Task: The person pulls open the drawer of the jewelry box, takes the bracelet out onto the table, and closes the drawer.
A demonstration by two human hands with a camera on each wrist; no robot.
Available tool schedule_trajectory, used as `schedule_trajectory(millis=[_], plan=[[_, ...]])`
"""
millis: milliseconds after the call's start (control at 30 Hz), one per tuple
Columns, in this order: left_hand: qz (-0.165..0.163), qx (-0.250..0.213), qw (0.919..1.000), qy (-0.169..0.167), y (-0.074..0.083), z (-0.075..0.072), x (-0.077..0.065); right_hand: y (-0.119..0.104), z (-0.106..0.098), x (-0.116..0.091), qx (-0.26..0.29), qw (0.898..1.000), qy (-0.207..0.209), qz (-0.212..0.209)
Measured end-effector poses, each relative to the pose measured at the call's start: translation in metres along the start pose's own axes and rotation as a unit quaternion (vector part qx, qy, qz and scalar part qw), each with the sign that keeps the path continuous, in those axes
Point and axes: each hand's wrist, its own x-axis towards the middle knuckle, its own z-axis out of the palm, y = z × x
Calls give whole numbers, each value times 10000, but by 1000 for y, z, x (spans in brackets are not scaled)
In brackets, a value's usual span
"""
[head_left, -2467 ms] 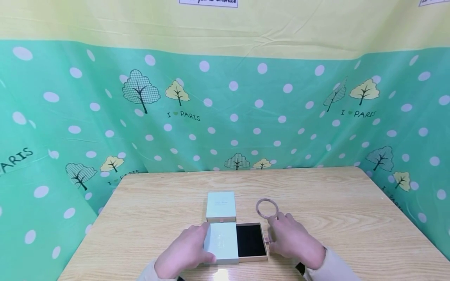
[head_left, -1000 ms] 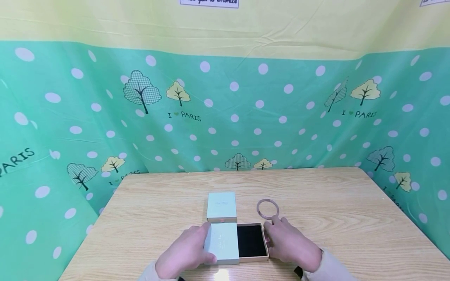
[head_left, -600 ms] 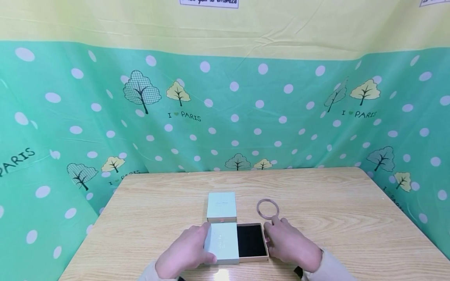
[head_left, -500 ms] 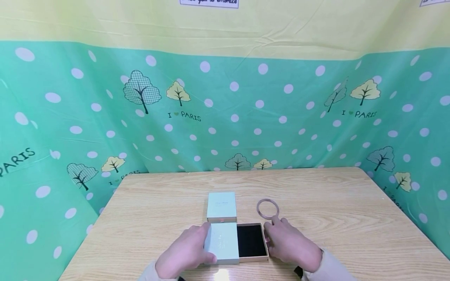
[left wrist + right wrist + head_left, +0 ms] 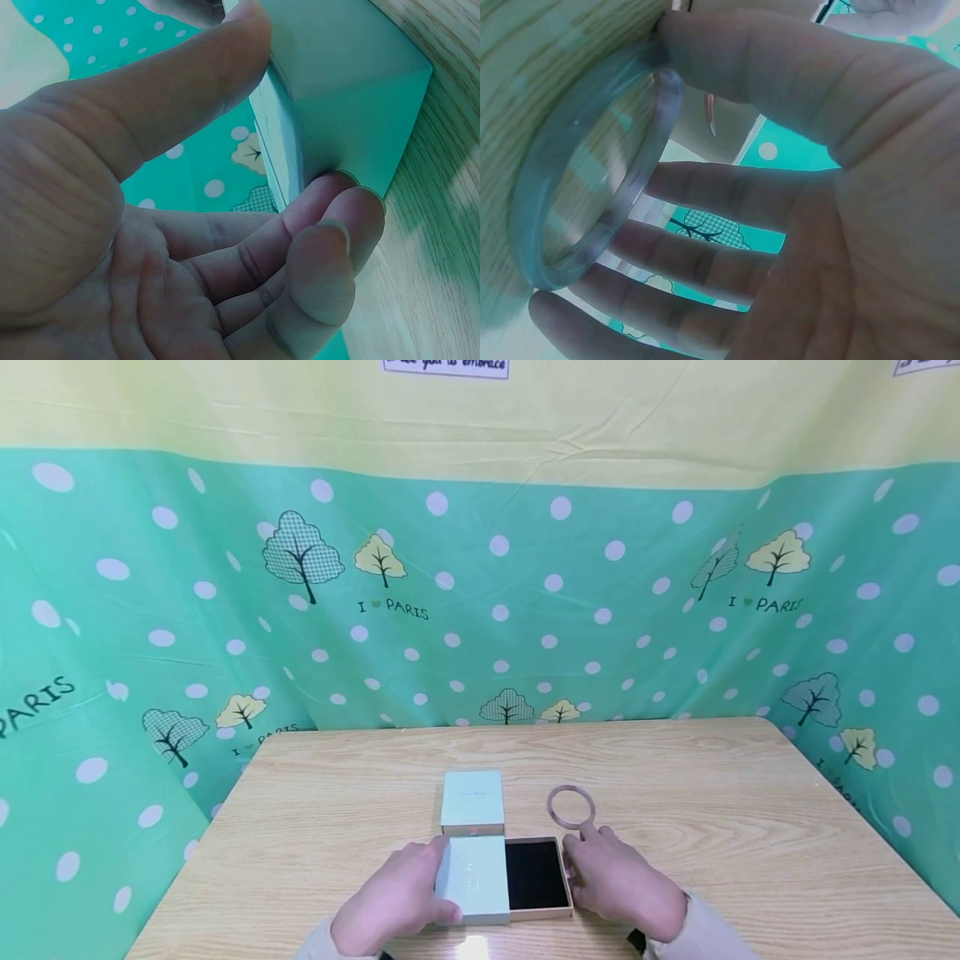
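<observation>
My left hand [image 5: 397, 893] holds the pale blue sleeve of a gift box [image 5: 472, 878], thumb at its near edge and fingers at its far left side. The box's drawer [image 5: 536, 877] sticks out to the right, with a black lining. In the right wrist view, a translucent bangle [image 5: 536, 202] lies between the thumb and fingertips of my right hand [image 5: 795, 187]; from above, the hand mostly hides it. That hand is right beside the drawer's end, where a small ribbon tab [image 5: 710, 112] shows. A second bangle [image 5: 551, 810] lies just beyond its fingertips.
Another pale blue box [image 5: 472, 799], its drawer pushed in, lies right behind the first one. The wooden table [image 5: 675, 760] reaches back to a green dotted curtain [image 5: 465, 635], which also hangs along both sides.
Since the earliest frame my right hand has moved slightly left, closer to the drawer's end. Over the last second both hands, the boxes and the visible bangle have stayed in place.
</observation>
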Motion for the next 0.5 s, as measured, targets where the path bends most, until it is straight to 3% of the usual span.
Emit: schedule_trajectory(millis=[500], plan=[[-26, 2, 10000, -58, -1, 0, 1, 2, -5, 0, -99, 9999, 107, -1]])
